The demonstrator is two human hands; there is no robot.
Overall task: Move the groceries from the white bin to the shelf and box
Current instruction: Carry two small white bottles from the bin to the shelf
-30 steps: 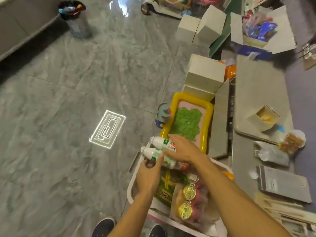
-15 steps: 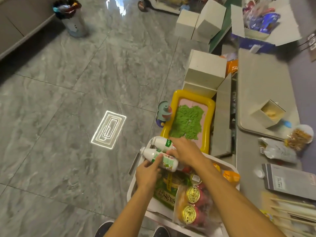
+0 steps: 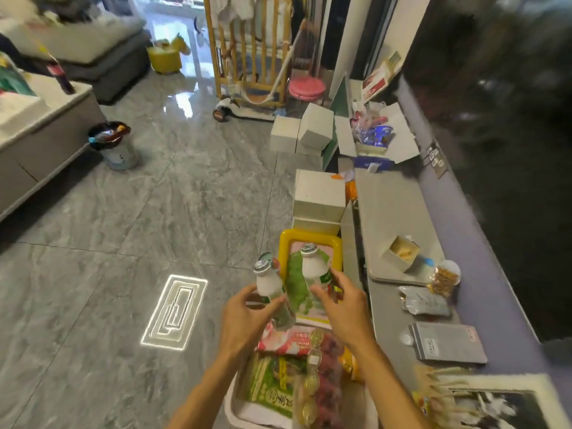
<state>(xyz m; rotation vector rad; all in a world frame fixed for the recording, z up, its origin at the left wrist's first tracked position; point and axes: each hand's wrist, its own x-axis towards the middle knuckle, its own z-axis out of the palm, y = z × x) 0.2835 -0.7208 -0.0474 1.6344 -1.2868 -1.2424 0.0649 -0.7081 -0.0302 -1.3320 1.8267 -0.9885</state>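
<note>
My left hand grips one small white drink bottle with a foil cap, held upright above the white bin. A second white bottle with a green label stands upright in my right hand. Both bottles hang over the bin's far end, side by side. Inside the bin lie a green packet, a pink wafer packet and a bag of gold-lidded red cans. The grey shelf runs along the right. An open cardboard box with snacks stands at its far end.
A yellow tray of green sand lies on the floor just beyond the bin. White boxes stand behind it. On the shelf sit a small open carton, a silver pouch and a grey envelope. A bucket stands at far left.
Both hands lifted the two white bottles out of the bin and turned them upright, now one in each hand. The view tilted up toward the room.
</note>
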